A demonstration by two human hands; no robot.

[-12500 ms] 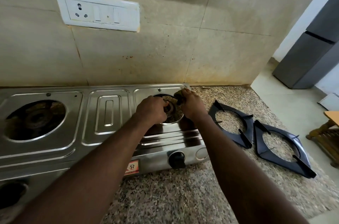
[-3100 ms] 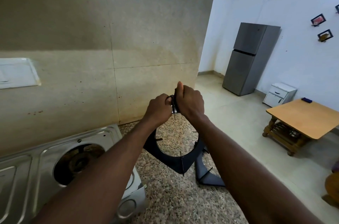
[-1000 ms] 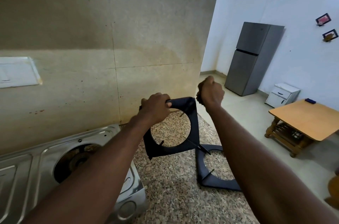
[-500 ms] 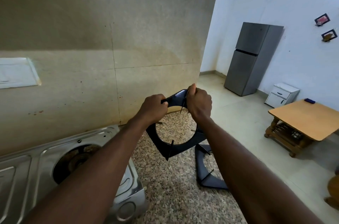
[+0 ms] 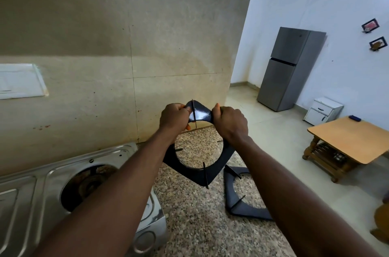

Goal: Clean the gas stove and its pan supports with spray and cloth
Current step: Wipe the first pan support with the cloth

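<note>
Black pan support (image 5: 196, 175) hangs tilted above the granite counter (image 5: 189, 225), left grip (image 5: 174, 119) and right grip (image 5: 230, 124) both curled round its top corner. A second support (image 5: 250, 213) lies on the counter.

grey fridge (image 5: 288, 71) by far wall, sm white cabinet (image 5: 322, 111) near it, wooden table (image 5: 347, 141) at right

Both bare forearms reach forward and converge at the top corner of the black square metal pan support with a round opening (image 5: 201, 114), which is held upright. The left hand (image 5: 174, 118) grips the edge just left of that corner, fingers curled round it. The right hand (image 5: 230, 123) is closed round the edge just right of it, knuckles toward the camera and thumb pointing upward.
</note>
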